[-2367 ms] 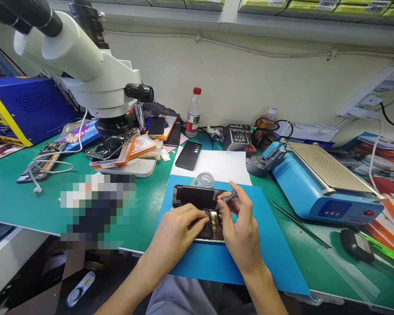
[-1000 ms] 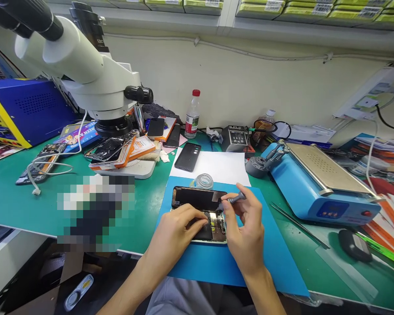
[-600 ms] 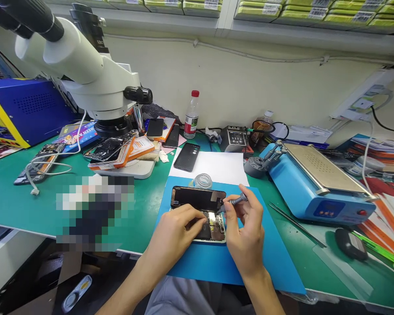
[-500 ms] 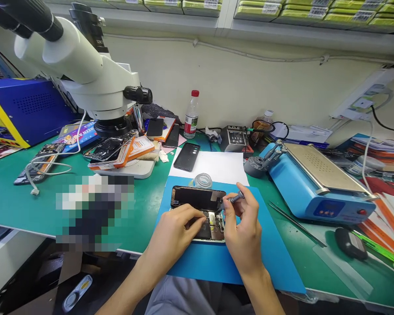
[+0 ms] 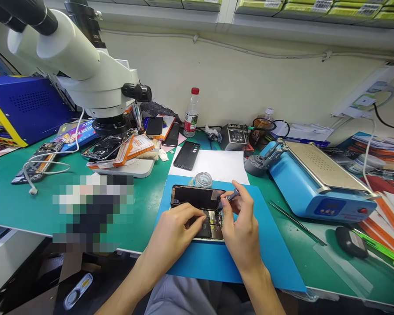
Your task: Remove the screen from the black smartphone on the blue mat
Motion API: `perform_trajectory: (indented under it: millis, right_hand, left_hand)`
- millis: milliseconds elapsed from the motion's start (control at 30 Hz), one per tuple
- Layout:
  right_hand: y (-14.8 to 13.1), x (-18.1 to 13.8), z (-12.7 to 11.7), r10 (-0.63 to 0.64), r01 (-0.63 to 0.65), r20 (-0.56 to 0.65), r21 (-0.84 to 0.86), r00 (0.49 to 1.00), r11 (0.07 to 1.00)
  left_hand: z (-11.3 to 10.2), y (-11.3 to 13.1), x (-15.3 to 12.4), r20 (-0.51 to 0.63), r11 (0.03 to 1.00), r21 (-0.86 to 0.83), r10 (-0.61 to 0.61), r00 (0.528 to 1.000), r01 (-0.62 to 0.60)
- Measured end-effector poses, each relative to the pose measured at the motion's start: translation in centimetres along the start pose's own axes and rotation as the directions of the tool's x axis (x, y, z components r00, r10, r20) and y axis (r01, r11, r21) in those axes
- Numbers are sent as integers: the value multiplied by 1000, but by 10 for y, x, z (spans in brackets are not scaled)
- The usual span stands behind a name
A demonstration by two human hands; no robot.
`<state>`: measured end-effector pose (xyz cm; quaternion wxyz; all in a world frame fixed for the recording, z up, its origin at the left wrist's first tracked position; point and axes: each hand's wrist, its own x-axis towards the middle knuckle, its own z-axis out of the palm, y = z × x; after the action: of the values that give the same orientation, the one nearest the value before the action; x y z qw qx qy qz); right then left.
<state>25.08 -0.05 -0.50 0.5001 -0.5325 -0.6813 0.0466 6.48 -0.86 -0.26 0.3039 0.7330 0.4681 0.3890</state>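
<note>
Green bench, blue mat [image 5: 216,262]: your left hand [image 5: 175,232] pins the fragile opened phone [image 5: 200,210] by its edges; your right hand [image 5: 241,227] pinches a light screwdriver [image 5: 231,196] just above.

Worktop [image 5: 13,201] is covered in a green mat, with a bright blue mat [image 5: 265,245] on top and a white paper sheet [image 5: 221,164] behind it. The opened phone [image 5: 197,212] has a black screen. The microscope [image 5: 85,74] is white with black knobs, the heating plate machine [image 5: 315,186] light blue, and the bottle [image 5: 191,113] clear with a red cap.
</note>
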Motion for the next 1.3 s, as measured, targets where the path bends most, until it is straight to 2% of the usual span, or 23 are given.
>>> perform_trajectory:
  millis: [733,833,1033,1300]
  right_hand:
    - [0,1,1,44,-44,10,23,999,999]
    - [-1,2,0,17,-17,9,-1,1000,1000]
    - [0,5,0,-123,122,5,-117,992,986]
    - [-1,2,-2,-1,1,12,-4,1000,1000]
  left_hand:
    - [-2,3,0,-8,1000,20,-6,1000,6]
    - [-2,4,0,-10,1000,20,-5,1000,5]
    - [-2,4,1,-5,1000,23,-11,1000,11]
    - [-3,4,0,-2,1000,18,-15,1000,15]
